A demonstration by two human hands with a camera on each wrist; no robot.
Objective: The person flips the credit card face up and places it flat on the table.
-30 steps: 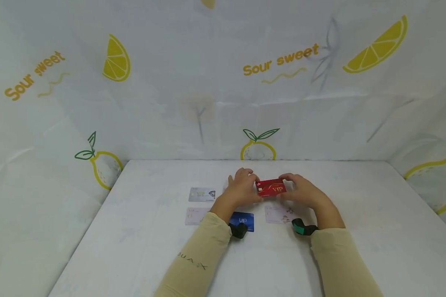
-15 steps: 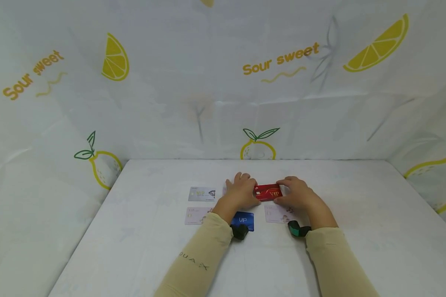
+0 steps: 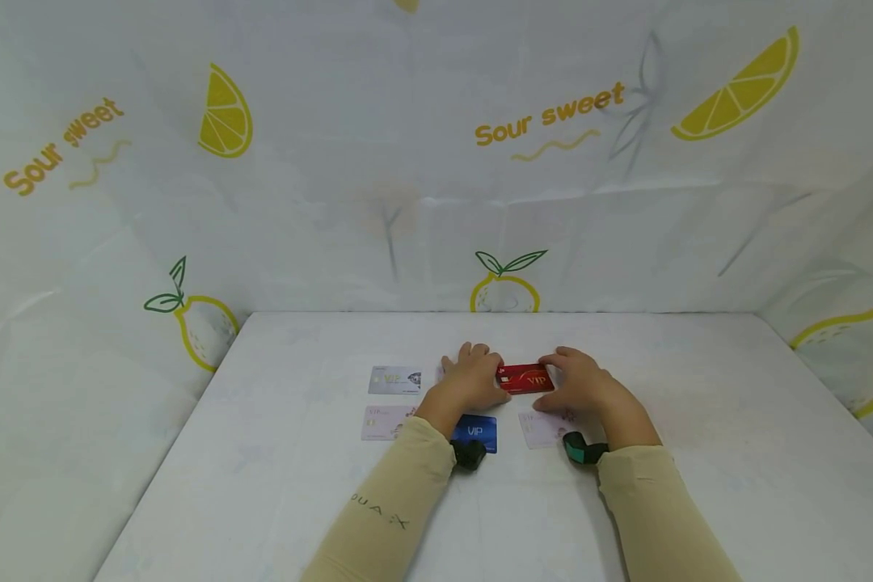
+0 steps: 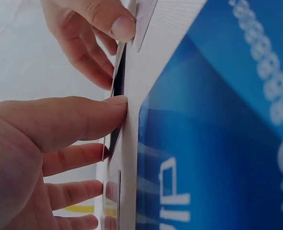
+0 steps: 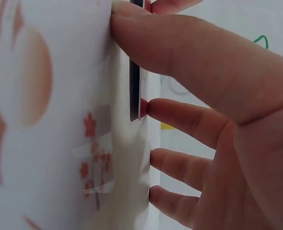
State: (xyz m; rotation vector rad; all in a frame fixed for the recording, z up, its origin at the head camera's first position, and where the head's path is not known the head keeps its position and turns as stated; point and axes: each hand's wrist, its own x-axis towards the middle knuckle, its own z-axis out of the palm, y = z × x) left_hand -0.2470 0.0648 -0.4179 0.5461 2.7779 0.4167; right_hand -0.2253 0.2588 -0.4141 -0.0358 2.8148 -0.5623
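Note:
A red VIP card lies between my hands at the back of the card group. With thumb and index finger, my left hand pinches its left end. My right hand reaches to its right end; in the right wrist view, the index fingertip touches the red card's corner. The right thumb rests at the top edge of a pale flowered card, which sits slightly askew. A dark strip under the red card's edge shows in the left wrist view. The left wrist partly covers a blue VIP card.
To the left lie a silver VIP card and a pale pink card. Another pale card is mostly hidden behind my left hand. All lie on a white cloth-covered table before a lemon-printed backdrop.
Both hands have lowered the red card toward the table, slightly nearer and to the left. The right thumb has slipped down to the pale flowered card, which has turned and shifted a little nearer.

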